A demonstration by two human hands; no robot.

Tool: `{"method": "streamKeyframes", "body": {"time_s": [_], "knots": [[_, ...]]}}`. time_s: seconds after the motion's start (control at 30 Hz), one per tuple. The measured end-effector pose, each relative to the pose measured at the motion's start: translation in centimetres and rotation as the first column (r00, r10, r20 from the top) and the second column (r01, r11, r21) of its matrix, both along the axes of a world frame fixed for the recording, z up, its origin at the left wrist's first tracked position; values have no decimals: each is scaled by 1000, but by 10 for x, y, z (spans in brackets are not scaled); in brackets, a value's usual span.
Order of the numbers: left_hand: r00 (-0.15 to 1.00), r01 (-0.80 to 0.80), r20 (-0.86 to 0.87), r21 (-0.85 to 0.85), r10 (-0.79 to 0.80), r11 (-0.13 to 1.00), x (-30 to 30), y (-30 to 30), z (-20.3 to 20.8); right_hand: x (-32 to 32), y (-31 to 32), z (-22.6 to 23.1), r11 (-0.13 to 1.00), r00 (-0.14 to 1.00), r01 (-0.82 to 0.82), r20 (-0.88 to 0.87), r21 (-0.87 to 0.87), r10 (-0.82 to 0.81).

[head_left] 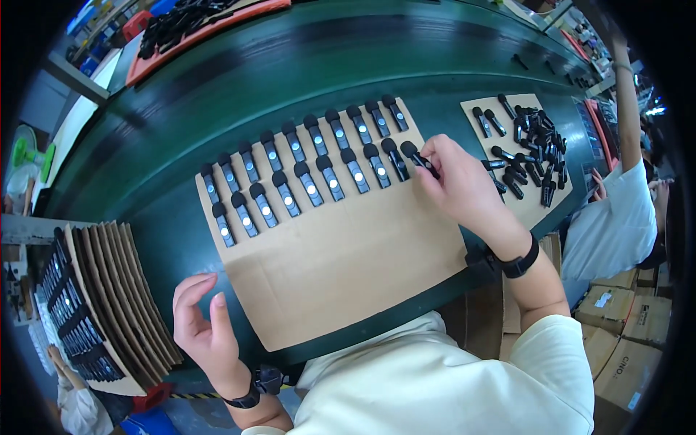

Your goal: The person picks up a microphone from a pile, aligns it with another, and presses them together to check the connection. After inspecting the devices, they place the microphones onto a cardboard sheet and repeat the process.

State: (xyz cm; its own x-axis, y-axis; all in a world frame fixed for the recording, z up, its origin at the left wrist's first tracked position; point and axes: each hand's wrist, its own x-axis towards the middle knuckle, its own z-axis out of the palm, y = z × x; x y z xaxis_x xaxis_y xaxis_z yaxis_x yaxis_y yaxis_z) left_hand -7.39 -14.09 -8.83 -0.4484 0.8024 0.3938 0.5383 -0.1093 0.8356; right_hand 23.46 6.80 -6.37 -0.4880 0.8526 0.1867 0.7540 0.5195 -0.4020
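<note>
A brown cardboard sheet lies before me on the green work surface. Two rows of small black clip-on microphones with foam tops cover its far half, most showing a pale round spot. At the right end of the nearer row, my right hand pinches another small black microphone by its lower body, its foam top pointing away from me. Beside it, the last microphone in that row shows no pale spot. My left hand hovers off the sheet's near left side, fingers curved apart and holding nothing.
A second cardboard sheet at the right carries a loose heap of microphones. Stacked cardboard sheets with microphones stand at the left. An orange tray sits at the far left. A co-worker's sleeve shows at the right, near cartons.
</note>
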Motion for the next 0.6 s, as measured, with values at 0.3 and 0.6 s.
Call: {"method": "streamKeyframes", "body": {"time_s": [0.3,0.6], "knots": [[996,-66,52,-45,68,997,-15,-12,-19,8,14,-23,997,994,-80,79,6,79],[996,-66,61,-75,70,995,-16,-9,-25,10,29,-31,994,994,-90,63,64,86]]}}
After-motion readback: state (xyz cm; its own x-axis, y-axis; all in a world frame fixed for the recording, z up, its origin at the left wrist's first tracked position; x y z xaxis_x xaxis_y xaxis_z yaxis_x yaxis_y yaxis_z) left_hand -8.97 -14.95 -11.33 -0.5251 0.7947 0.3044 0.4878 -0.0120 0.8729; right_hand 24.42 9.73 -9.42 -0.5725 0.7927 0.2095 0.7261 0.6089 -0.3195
